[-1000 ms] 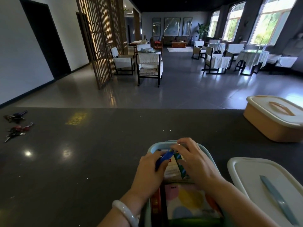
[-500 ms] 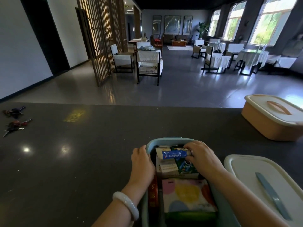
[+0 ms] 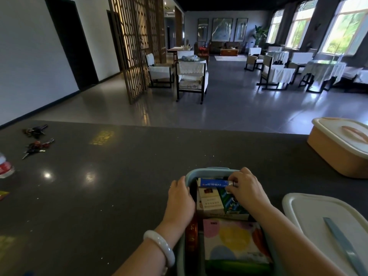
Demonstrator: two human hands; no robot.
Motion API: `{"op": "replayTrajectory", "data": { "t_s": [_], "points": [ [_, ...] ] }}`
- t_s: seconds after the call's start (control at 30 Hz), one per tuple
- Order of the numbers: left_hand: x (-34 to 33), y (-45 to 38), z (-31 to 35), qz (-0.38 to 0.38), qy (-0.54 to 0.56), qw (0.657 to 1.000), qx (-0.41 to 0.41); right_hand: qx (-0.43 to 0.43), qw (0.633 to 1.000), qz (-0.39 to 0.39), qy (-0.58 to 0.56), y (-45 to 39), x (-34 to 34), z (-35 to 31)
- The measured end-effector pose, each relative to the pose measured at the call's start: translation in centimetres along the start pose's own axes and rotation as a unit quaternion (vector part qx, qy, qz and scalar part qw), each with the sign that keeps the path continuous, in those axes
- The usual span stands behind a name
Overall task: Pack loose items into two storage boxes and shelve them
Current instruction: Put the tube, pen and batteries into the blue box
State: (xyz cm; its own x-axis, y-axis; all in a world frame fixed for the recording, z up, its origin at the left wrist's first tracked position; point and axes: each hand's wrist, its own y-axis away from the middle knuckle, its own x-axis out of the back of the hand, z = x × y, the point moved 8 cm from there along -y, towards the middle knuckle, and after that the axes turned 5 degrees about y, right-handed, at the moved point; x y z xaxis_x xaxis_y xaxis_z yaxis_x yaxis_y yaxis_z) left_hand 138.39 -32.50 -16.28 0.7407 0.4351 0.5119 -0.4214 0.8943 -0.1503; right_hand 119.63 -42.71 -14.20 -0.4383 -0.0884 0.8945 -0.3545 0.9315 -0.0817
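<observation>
The blue box [image 3: 209, 172] sits at the near edge of the bench [image 3: 99, 196], open and already well filled: nearest the person lies a pastel-spotted packet [image 3: 233, 242], beyond it a white carton [image 3: 209, 204] and a green packet [image 3: 233, 206], with a red item [image 3: 191, 238] wedged down along the box's left wall. At the far end of the box the right hand [image 3: 247, 190] pinches the cap end of a small blue tube [image 3: 214, 182] between curled fingers, the tube lying crosswise on top of the cartons. The left hand [image 3: 180, 198] curls over the box's left rim, steadying it.

To finish this step well, I judge the tube should be pressed flat into the gap at the far wall so nothing rides above the rim, while the left hand holds the box against sliding. Just right of the box lies its white lid [image 3: 322, 220], ready to go on. Farther right of the box, the orange box [image 3: 338, 152] stands with its lid on. Well left of the blue box, two key bunches [image 3: 35, 140] and a bottle [image 3: 5, 166] remain loose.
</observation>
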Motion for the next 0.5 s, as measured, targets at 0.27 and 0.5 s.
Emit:
{"op": "replayTrajectory", "data": {
  "t_s": [0.27, 0.5],
  "points": [
    [0.05, 0.04, -0.14, 0.004, 0.001, 1.0, -0.004, -0.019, 0.999, 0.021, -0.041, 0.29, 0.2, 0.67],
    [0.01, 0.04, -0.25, 0.005, 0.002, 1.0, -0.011, -0.023, 0.999, 0.025, -0.041, 0.3, 0.17, 0.8]
  ]
}}
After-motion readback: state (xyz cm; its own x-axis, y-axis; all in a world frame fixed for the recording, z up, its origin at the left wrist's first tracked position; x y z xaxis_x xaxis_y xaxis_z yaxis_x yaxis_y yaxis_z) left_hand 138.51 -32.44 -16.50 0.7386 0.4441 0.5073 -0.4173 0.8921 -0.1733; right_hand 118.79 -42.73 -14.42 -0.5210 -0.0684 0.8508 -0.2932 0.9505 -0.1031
